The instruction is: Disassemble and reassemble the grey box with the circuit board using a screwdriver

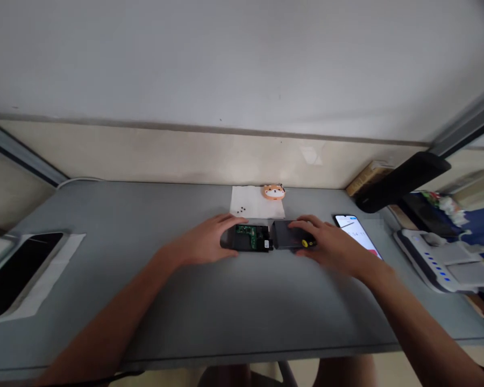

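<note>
Between the two hands, on the grey table [210, 322], lie the two halves of an opened device. The left hand [204, 242] rests flat beside the tray with the green circuit board [250, 237], its fingers spread and curled loosely round the tray's near-left edge, touching it but not lifting it; this hold seems meant to keep the tray from sliding. The right hand [331, 244] lies over the dark cover [286, 234], fingers bent down on its top, and a small yellow-tipped tool [305, 243] shows just under the fingertips; whether the fingers pinch it or merely rest on it cannot be told. Board and cover sit side by side, nearly touching, the board just off the left fingertips, the cover beneath the right ones. Beyond the fingers lies a white tissue [252, 207] bearing small black screws [241, 209], apparently set apart so they are not lost, with an orange figurine [273, 192] at its corner. A lit phone [357, 232] lies just outside the right hand.
</note>
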Demonstrator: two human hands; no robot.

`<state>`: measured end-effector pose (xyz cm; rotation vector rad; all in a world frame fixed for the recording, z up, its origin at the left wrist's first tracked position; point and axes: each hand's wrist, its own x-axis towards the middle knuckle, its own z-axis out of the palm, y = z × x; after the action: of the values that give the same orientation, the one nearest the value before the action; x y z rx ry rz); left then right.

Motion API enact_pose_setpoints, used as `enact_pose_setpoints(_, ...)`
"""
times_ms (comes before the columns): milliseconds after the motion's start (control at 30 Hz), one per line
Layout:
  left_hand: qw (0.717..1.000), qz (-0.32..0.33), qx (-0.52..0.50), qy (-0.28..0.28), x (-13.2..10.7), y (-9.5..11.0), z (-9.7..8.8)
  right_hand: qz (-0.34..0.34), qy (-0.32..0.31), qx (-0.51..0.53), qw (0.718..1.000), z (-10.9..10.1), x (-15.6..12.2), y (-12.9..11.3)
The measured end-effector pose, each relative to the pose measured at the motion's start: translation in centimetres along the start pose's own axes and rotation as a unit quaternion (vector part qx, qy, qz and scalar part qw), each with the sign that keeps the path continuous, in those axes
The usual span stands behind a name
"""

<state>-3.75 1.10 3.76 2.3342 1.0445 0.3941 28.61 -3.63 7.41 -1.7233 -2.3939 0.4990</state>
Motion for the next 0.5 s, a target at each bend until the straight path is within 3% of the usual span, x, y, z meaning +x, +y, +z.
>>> enact_pose_setpoints(200,0.999,-0.003,-0.016,0.028,0.3,-0.9,0.6,0.039,-0.038,0.119,0.991,-1.3,0.7,-0.9)
enact_pose_setpoints(300,0.999,0.003,-0.012,0.051,0.4,-1.1,0.9,0.000,-0.068,0.146,0.987,-0.9,1.4,-1.8)
enact_pose_setpoints(500,0.999,-0.047,-0.004,0.013,0.7,0.0,1.0,-0.058,-0.040,0.051,0.996,1.5,1.9,-2.5)
